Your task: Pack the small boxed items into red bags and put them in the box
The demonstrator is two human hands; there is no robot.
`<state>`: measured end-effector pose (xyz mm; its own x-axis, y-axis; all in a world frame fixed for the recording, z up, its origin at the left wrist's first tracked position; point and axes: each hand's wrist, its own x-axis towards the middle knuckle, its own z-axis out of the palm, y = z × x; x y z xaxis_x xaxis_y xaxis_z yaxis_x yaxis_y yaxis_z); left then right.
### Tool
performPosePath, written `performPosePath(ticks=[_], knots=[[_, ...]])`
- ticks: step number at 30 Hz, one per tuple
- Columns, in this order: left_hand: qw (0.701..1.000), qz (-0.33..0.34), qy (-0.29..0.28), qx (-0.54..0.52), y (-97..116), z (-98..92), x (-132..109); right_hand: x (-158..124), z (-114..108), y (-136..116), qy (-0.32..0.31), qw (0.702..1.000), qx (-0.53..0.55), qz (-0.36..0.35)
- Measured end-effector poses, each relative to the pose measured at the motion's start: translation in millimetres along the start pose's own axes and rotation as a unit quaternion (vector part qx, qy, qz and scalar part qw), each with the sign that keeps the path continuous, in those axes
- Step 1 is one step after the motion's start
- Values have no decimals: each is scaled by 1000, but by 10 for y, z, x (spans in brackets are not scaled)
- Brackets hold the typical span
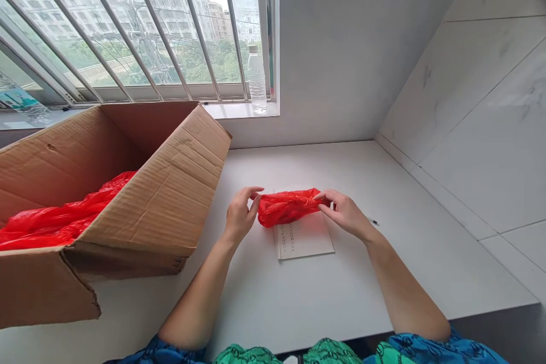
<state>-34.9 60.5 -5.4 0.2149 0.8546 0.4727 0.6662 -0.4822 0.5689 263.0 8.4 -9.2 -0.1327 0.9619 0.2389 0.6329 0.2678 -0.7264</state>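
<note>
A bunched red plastic bag (285, 208) is held above a paper booklet (305, 242) with printed characters. My left hand (241, 213) is at the bag's left end, its thumb and fingers curved close to the plastic; whether they grip it is hard to make out. On the right end, my right hand (342, 212) pinches the bag between thumb and fingers. The bag covers the booklet's far part. A dark pen (373, 221) lies just beyond my right wrist, partly hidden.
An open cardboard box (170, 182) with red plastic (63, 216) inside stands at the left of the white table (298, 301). On the windowsill are an upright clear bottle (256, 82) and a tilted bottle (21, 99). Walls border the back and right.
</note>
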Motion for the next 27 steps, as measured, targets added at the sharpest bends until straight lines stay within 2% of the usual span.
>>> performPosePath(ticks=[2, 6, 8, 10, 13, 16, 19, 21, 23, 25, 27], knots=[[1000, 25, 1, 5, 115, 20, -44, -6, 50, -58, 1, 999, -35, -34], [986, 153, -49, 51, 376, 143, -140, -3, 243, -189, 14, 995, -72, -69], [973, 199, -79, 81, 434, 213, -168, -7, 312, -221, 0, 994, -80, -77], [970, 207, -79, 96, 433, 256, -175, -16, 326, -230, -22, 994, -70, -83], [983, 160, -34, 86, 352, 230, -149, -31, 235, -208, -39, 996, -30, -69], [997, 58, 49, 19, 220, 119, -99, -40, 60, -135, 15, 1000, -1, -11], [991, -52, 111, -63, 124, 5, -60, -44, -79, -51, 49, 997, 33, 56], [987, -68, 121, -82, 148, -40, -52, -42, -103, -39, 30, 997, 55, 55], [993, -14, 87, -74, 258, -52, -56, -41, -75, -80, 4, 996, 82, 37], [997, 73, -2, -39, 412, -33, -70, -44, -22, -151, -22, 993, 113, 33], [985, 142, -98, 12, 538, 3, -88, -52, 22, -201, -38, 989, 140, 37]])
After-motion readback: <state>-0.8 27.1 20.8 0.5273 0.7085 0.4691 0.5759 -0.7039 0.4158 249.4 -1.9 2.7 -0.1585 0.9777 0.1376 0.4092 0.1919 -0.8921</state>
